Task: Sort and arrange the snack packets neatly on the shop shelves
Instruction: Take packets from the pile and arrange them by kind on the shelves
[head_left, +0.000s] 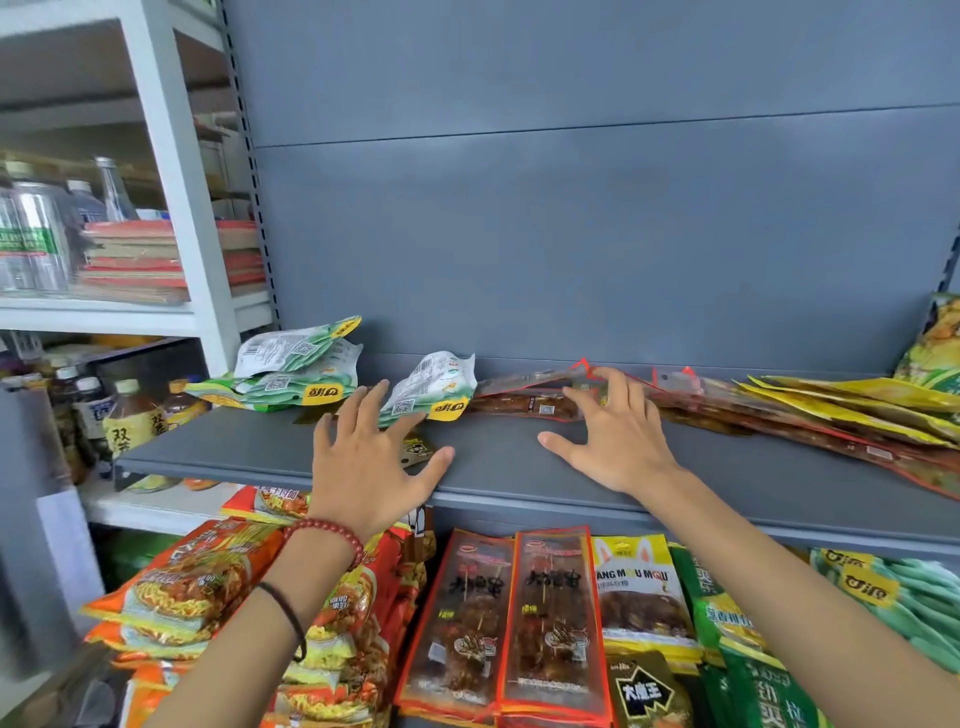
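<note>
grey shelf (249, 449) carries the snack packets along its back: a green pile (291, 371) at the left, one green packet (436, 387) just right of it, red packets (524, 401) in the middle, yellow packets (852, 397) fanned at the right. the left hand (366, 465) hovers over the shelf front, grip wide open, fingers spread, holding nothing. its fingertips are just beside the single green packet, and a small dark packet (415, 449) lies partly under it. the right hand (621, 441) is spread too, grip open and empty, fingertips over the red packets; whether they touch i cannot tell. below the shelf lie orange packs (192, 582) and skewer packets (514, 623).
</note>
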